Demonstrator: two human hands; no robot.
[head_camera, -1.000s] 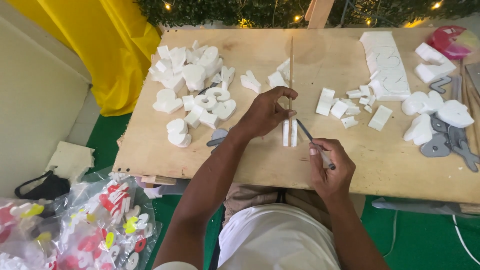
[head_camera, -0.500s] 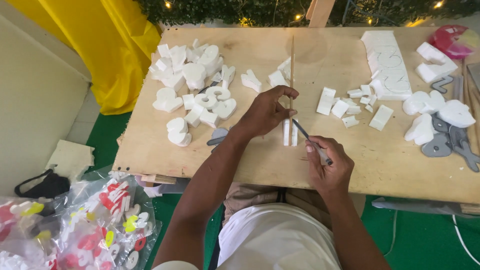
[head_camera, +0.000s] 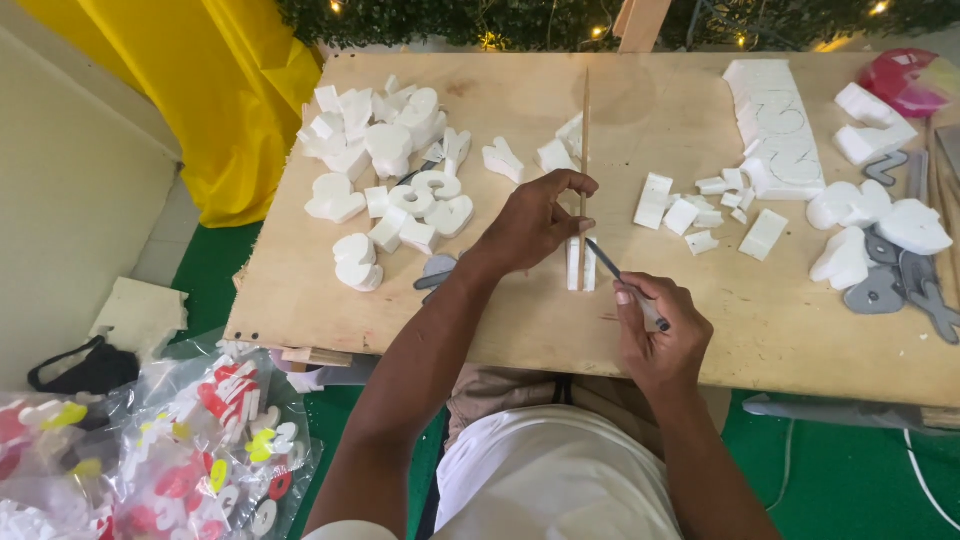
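Note:
My left hand (head_camera: 535, 222) pinches a long thin wooden strip (head_camera: 584, 130) and presses it down along a small white foam block (head_camera: 579, 265) on the plywood board (head_camera: 520, 320). The strip runs away from me toward the board's far edge. My right hand (head_camera: 660, 335) grips a slim knife (head_camera: 615, 275) like a pen, with its blade tip touching the foam block beside the strip. The block shows a lengthwise slit down its middle.
White foam number shapes and offcuts (head_camera: 385, 160) pile at the left of the board. More foam pieces (head_camera: 700, 205), a marked foam strip (head_camera: 775, 125) and grey templates (head_camera: 900, 280) lie right. Plastic bags of coloured numbers (head_camera: 200, 440) sit on the floor at the left.
The knife blade has shifted slightly along the foam block between the frames. My left hand and the wooden strip stay in place.

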